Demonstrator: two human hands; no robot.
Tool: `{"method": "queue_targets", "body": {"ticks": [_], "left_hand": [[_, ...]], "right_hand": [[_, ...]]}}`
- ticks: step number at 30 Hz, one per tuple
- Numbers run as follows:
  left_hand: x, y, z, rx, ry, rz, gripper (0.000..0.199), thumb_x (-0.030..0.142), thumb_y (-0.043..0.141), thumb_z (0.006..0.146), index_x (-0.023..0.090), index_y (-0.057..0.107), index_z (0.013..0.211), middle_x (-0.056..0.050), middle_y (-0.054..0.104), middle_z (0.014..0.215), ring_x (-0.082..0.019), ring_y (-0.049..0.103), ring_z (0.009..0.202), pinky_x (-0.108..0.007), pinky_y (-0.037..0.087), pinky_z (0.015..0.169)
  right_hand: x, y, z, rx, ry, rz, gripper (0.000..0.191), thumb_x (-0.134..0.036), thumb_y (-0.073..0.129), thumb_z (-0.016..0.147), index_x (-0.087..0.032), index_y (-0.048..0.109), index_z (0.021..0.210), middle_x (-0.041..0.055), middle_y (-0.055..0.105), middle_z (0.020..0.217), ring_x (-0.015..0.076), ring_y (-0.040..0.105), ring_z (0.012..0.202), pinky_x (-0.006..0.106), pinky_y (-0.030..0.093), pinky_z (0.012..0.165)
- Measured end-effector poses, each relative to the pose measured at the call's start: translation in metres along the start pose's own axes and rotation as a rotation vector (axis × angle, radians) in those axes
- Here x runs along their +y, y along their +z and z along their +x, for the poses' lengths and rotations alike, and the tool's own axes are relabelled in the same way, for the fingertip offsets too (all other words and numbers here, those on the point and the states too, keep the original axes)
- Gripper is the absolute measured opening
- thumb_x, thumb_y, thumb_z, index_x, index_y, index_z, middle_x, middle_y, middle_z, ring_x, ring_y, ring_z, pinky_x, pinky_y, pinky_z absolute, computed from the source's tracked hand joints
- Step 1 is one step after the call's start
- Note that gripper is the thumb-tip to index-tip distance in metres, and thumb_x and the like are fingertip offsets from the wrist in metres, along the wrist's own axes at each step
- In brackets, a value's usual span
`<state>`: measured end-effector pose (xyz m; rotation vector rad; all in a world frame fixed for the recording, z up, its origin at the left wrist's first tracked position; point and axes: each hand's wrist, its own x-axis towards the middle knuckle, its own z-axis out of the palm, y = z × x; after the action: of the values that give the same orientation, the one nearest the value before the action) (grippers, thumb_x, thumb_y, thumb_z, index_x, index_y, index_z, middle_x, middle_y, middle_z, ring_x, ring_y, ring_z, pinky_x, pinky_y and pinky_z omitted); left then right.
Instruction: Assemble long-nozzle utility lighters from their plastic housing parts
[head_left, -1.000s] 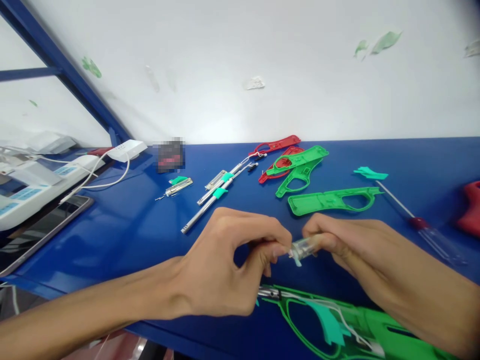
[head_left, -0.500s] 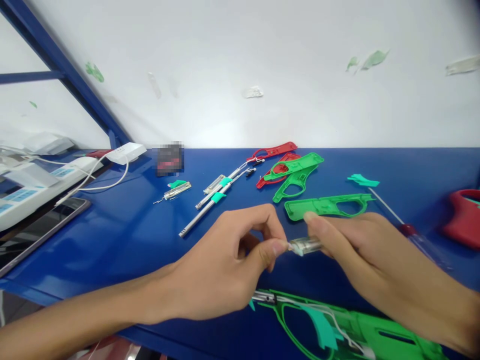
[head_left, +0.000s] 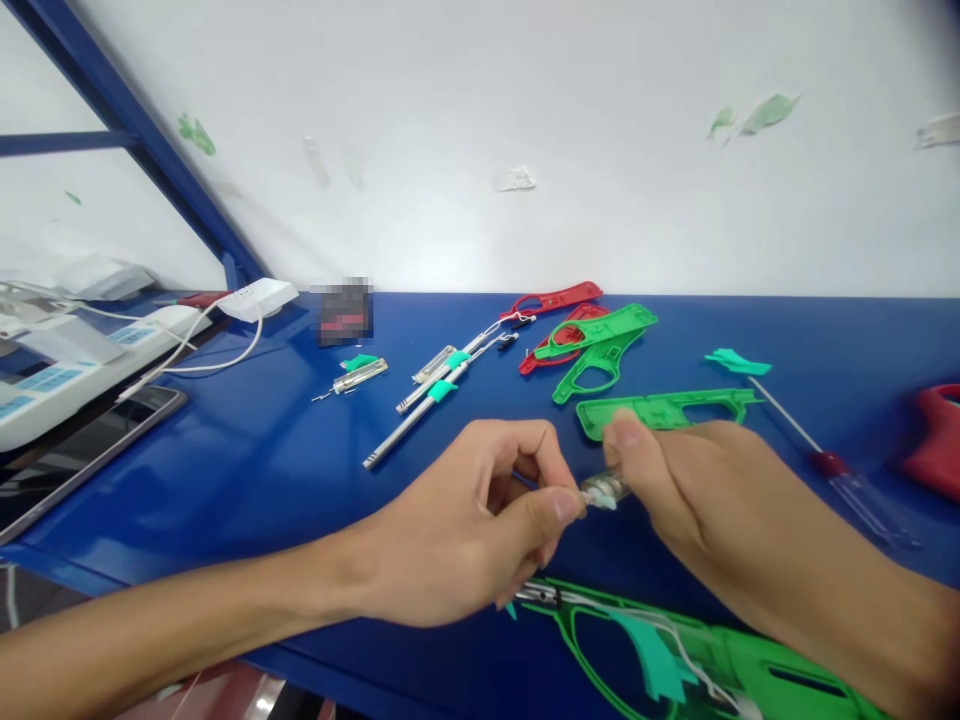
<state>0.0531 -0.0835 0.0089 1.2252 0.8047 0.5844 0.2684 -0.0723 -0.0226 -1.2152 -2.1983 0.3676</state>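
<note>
Over the middle of the blue bench, my right hand [head_left: 697,490] is closed round a small clear-cased part [head_left: 602,490] with a bit of pale green tape at its near end. My left hand [head_left: 480,535] pinches that part's thin tip between thumb and forefinger; what lies inside the pinch is mostly hidden. Below both hands rests a green plastic housing [head_left: 780,665] with a loop, white wires and a metal rod, partly covered by my hands. Another green shell half [head_left: 600,415] lies just behind my right hand.
Silver rods [head_left: 409,428] with green tape and a similar clear part [head_left: 360,377] lie at left centre. Red shell halves [head_left: 562,297] and green ones [head_left: 596,365] sit behind. A screwdriver [head_left: 832,465] and red object [head_left: 934,440] are right; a phone [head_left: 97,455] and power strip [head_left: 67,385] left.
My right thumb and fingers have shifted left along the clear-cased part and cover more of it. The left hand keeps its pinch. The whole view has shifted slightly.
</note>
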Motion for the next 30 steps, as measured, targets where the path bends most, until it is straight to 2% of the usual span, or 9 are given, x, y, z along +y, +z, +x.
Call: {"method": "queue_targets", "body": {"ticks": [4, 8, 11, 15, 18, 23, 27, 30], "left_hand": [[-0.001, 0.001, 0.000, 0.008, 0.008, -0.022, 0.036, 0.039, 0.082, 0.087, 0.020, 0.052, 0.081, 0.008, 0.052, 0.055, -0.005, 0.043, 0.040, -0.015, 0.035, 0.040], [-0.003, 0.001, 0.001, 0.028, 0.040, -0.031, 0.037, 0.039, 0.082, 0.087, 0.020, 0.051, 0.081, 0.009, 0.051, 0.056, -0.005, 0.043, 0.040, -0.015, 0.035, 0.040], [-0.003, 0.000, 0.001, 0.038, 0.052, -0.025, 0.037, 0.038, 0.082, 0.087, 0.020, 0.051, 0.081, 0.009, 0.051, 0.056, -0.005, 0.042, 0.040, -0.015, 0.034, 0.040], [-0.003, -0.003, 0.000, 0.031, 0.071, -0.020, 0.034, 0.033, 0.081, 0.089, 0.019, 0.051, 0.080, 0.008, 0.054, 0.059, -0.004, 0.046, 0.040, -0.013, 0.034, 0.040], [-0.003, -0.004, 0.000, 0.016, 0.080, -0.025, 0.031, 0.030, 0.078, 0.092, 0.018, 0.052, 0.081, 0.008, 0.056, 0.061, -0.003, 0.050, 0.041, -0.011, 0.035, 0.041], [-0.005, -0.007, 0.003, -0.023, 0.103, -0.039, 0.034, 0.036, 0.080, 0.092, 0.018, 0.052, 0.082, 0.007, 0.056, 0.062, -0.004, 0.050, 0.040, -0.013, 0.037, 0.040], [-0.004, -0.012, 0.006, -0.063, 0.098, 0.015, 0.037, 0.045, 0.078, 0.094, 0.017, 0.056, 0.083, 0.006, 0.058, 0.064, -0.004, 0.051, 0.040, -0.014, 0.036, 0.040], [0.000, -0.014, 0.005, -0.013, 0.072, 0.152, 0.033, 0.044, 0.073, 0.098, 0.015, 0.063, 0.087, 0.004, 0.064, 0.065, -0.004, 0.049, 0.040, -0.016, 0.036, 0.039]], "right_hand": [[0.006, 0.005, -0.003, -0.002, -0.016, -0.029, 0.060, -0.065, 0.031, 0.108, -0.024, 0.060, 0.075, 0.0011, 0.046, 0.050, 0.0163, 0.047, 0.048, 0.033, 0.034, 0.052], [0.009, 0.008, -0.005, -0.002, -0.044, -0.090, 0.058, -0.063, 0.030, 0.108, -0.024, 0.064, 0.083, 0.0019, 0.047, 0.052, 0.0174, 0.047, 0.050, 0.034, 0.031, 0.052], [0.009, 0.008, -0.003, 0.001, -0.072, -0.144, 0.054, -0.052, 0.028, 0.111, -0.024, 0.061, 0.077, 0.0007, 0.043, 0.050, 0.0162, 0.039, 0.047, 0.036, 0.022, 0.052], [0.012, 0.010, 0.000, 0.010, -0.091, -0.208, 0.049, -0.036, 0.029, 0.111, -0.025, 0.044, 0.065, -0.0013, 0.039, 0.048, 0.0152, 0.028, 0.045, 0.038, 0.012, 0.053], [0.014, 0.013, 0.000, 0.018, -0.086, -0.243, 0.049, -0.031, 0.032, 0.110, -0.025, 0.035, 0.062, -0.0013, 0.041, 0.048, 0.0144, 0.031, 0.045, 0.038, 0.014, 0.053], [0.009, 0.014, 0.004, 0.025, -0.093, -0.254, 0.048, -0.027, 0.030, 0.111, -0.024, 0.036, 0.063, -0.0026, 0.044, 0.047, 0.0132, 0.034, 0.042, 0.037, 0.014, 0.052], [-0.001, 0.001, 0.010, 0.014, -0.088, -0.246, 0.050, -0.028, 0.031, 0.111, -0.023, 0.035, 0.062, -0.0044, 0.046, 0.047, 0.0104, 0.038, 0.039, 0.035, 0.017, 0.048], [0.001, -0.013, 0.007, 0.022, -0.048, -0.275, 0.051, -0.032, 0.033, 0.111, -0.023, 0.038, 0.061, -0.0056, 0.045, 0.047, 0.0101, 0.037, 0.039, 0.032, 0.023, 0.046]]}}
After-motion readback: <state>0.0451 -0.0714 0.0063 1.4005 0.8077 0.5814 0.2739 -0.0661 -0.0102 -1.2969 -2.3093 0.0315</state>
